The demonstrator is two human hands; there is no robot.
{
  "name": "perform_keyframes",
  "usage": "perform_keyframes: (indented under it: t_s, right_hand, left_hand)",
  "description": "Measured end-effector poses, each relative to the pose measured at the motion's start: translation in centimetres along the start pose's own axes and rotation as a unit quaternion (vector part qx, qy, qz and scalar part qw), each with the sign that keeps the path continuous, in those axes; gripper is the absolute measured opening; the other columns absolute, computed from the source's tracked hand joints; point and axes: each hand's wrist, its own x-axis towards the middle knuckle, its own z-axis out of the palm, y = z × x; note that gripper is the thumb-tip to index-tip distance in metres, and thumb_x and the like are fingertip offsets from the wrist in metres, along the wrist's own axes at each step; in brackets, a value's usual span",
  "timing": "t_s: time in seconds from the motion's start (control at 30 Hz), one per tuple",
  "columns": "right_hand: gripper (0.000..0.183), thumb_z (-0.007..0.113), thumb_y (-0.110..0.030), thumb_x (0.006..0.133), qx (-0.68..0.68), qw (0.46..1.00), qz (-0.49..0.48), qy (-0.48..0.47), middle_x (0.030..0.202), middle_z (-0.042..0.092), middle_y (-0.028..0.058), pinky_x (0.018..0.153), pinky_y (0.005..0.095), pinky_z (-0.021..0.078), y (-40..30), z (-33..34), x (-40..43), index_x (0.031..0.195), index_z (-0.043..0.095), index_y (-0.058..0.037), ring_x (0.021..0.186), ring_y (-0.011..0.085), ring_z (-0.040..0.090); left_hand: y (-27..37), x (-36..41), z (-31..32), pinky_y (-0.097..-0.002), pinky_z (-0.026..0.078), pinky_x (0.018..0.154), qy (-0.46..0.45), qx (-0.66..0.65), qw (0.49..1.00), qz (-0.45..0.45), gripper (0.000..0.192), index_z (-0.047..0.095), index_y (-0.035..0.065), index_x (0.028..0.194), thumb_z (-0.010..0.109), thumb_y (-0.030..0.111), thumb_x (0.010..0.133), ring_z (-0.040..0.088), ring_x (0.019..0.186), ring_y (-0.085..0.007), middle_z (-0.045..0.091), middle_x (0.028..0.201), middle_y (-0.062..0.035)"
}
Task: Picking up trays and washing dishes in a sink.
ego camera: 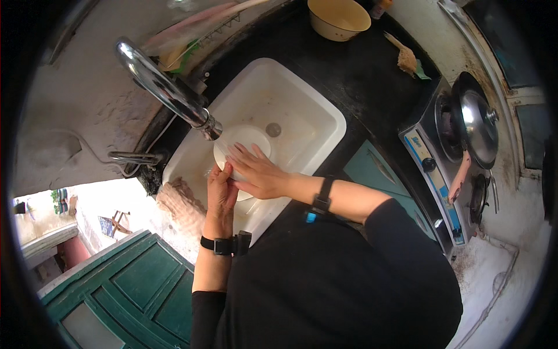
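Observation:
A white plate (249, 133) is tilted up inside the white sink (301, 104), partly hidden by both hands. My left hand (222, 187) grips its near-left edge, with the thumb lying across the rim. Flat against the plate's face lies my right hand (259, 172), its fingers extended and slightly blurred. Just above the plate ends the spout of a chrome faucet (183, 100). What looks like running water falls from it beside my right fingertips. The round drain (273, 129) shows beyond the plate.
A beige cloth (181, 200) drapes over the sink's left rim. On the black counter (348, 78) are a cream enamel basin (335, 24) and a brush-like scrubber (406, 61). To the right, a gas stove (431, 174) carries a lidded wok (475, 118). A green door (139, 279) stands lower left.

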Motion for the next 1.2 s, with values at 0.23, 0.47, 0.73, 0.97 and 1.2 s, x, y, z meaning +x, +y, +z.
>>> perform_keyframes:
  t_s: [0.23, 0.47, 0.73, 0.97, 1.2]
  right_hand:
    - [0.041, 0.04, -0.03, 0.079, -0.164, 0.985, 0.045, -0.028, 0.126, 0.031, 0.0122, 0.092, 0.0536, 0.0193, 2.4, 1.1, 6.7, 0.113, 0.043, -0.0074, 0.119, 0.0322, 0.024]
    - [0.046, 0.044, -0.025, 0.077, -0.063, 0.948, 0.209, 0.231, 0.122, 0.03, 0.0249, 0.09, 0.0515, 0.0228, 4.9, 6.0, 2.7, 0.114, 0.037, 0.002, 0.113, 0.0413, 0.027]
    - [0.044, 0.041, -0.031, 0.078, -0.123, 0.959, 0.203, 0.156, 0.114, 0.042, 0.02, 0.092, 0.0459, 0.0238, 1.6, 1.5, 6.5, 0.108, 0.044, 0.0018, 0.111, 0.0315, 0.035]
    - [0.037, 0.052, -0.028, 0.079, 0.556, 0.719, 0.393, 0.138, 0.087, 0.057, 0.0156, 0.068, 0.0369, 0.0458, 10.3, 0.1, 4.3, 0.093, 0.053, 0.0058, 0.08, 0.0269, 0.057]
    - [0.027, 0.047, -0.011, 0.082, 0.797, 0.532, 0.277, 0.072, 0.1, 0.051, 0.0133, 0.081, 0.034, 0.0432, 6.4, -1.7, 1.6, 0.105, 0.044, 0.0036, 0.093, 0.0209, 0.051]
  left_hand:
    - [0.3, 0.0, -0.2, -0.0353, 0.038, 0.088, -0.012, -0.011, 1.0, -0.005, 0.033, 0.039, 0.0013, 0.114, 0.045, 0.006, 0.082, 0.048, 0.101, -0.0215, 0.048, 0.112, -0.011]
    - [-0.1, 0.3, -0.1, -0.0371, 0.038, 0.088, 0.005, -0.015, 0.998, 0.055, 0.029, 0.041, 0.0006, 0.111, 0.044, 0.009, 0.083, 0.048, 0.1, -0.0232, 0.048, 0.111, -0.0115]
    - [-0.4, 0.5, -0.2, -0.0371, 0.038, 0.089, -0.014, -0.049, 0.999, 0.017, 0.028, 0.043, 0.001, 0.11, 0.045, 0.009, 0.083, 0.049, 0.099, -0.0211, 0.05, 0.109, -0.011]
    - [0.2, 0.8, -1.4, -0.0358, 0.039, 0.088, -0.031, -0.019, 0.999, 0.034, 0.03, 0.043, -0.0001, 0.109, 0.049, 0.011, 0.082, 0.05, 0.098, -0.0199, 0.05, 0.109, -0.0101]
    - [-2.3, 2.7, -4.3, -0.0322, 0.033, 0.09, 0.131, 0.368, 0.905, 0.171, 0.04, 0.033, -0.0028, 0.119, 0.042, 0.016, 0.085, 0.043, 0.105, -0.023, 0.042, 0.116, -0.0142]
